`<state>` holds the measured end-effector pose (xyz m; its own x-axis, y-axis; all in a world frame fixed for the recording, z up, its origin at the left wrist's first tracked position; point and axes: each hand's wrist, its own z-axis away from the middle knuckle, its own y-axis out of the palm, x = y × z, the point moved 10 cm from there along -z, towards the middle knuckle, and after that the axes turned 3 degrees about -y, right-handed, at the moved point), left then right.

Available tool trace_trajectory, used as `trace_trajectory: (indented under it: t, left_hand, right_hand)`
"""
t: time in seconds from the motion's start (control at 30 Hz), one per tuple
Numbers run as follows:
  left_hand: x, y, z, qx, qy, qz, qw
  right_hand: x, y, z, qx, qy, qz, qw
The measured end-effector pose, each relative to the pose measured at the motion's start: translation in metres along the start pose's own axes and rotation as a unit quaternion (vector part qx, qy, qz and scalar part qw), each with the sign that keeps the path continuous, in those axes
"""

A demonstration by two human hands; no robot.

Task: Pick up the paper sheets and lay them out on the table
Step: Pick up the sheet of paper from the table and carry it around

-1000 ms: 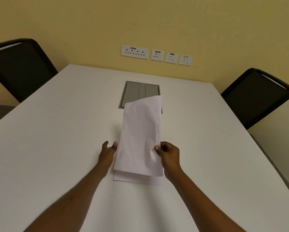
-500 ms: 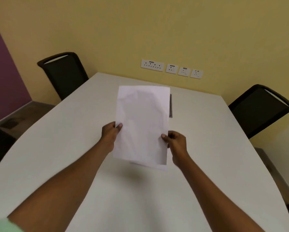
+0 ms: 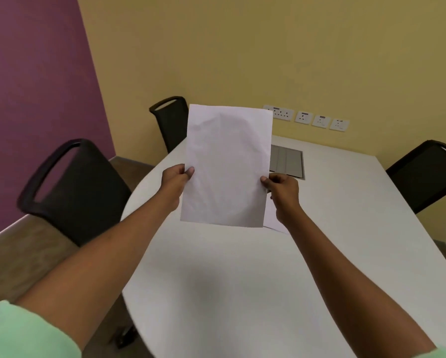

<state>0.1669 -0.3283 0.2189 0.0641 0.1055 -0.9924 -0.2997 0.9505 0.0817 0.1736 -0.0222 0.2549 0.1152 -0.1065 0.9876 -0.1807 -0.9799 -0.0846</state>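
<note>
A white paper sheet [image 3: 227, 166] is held upright in the air above the white table [image 3: 242, 280]. My left hand [image 3: 175, 179] pinches its left edge and my right hand [image 3: 281, 189] pinches its right edge. Behind the sheet's lower right corner, a sliver of the remaining paper stack [image 3: 275, 220] lies flat on the table, mostly hidden by the held sheet and my right wrist.
A grey cable hatch [image 3: 286, 161] is set into the table beyond the sheet. Black chairs stand at the near left [image 3: 72, 192], far left [image 3: 170, 122] and right [image 3: 423, 174]. Wall sockets [image 3: 307, 117] line the yellow wall.
The sheet has been lifted off the stack and raised higher, now held by both hands. The view has swung to the left, bringing the purple wall and a near chair into sight.
</note>
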Motion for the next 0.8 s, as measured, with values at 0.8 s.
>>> trace_trajectory:
  t: [0.8]
  left_hand:
    - [-0.117,-0.389,0.056,-0.081,0.081,0.034,0.993]
  right_hand:
    - [0.102,0.318,0.172,0.072,-0.084,-0.002,0.994]
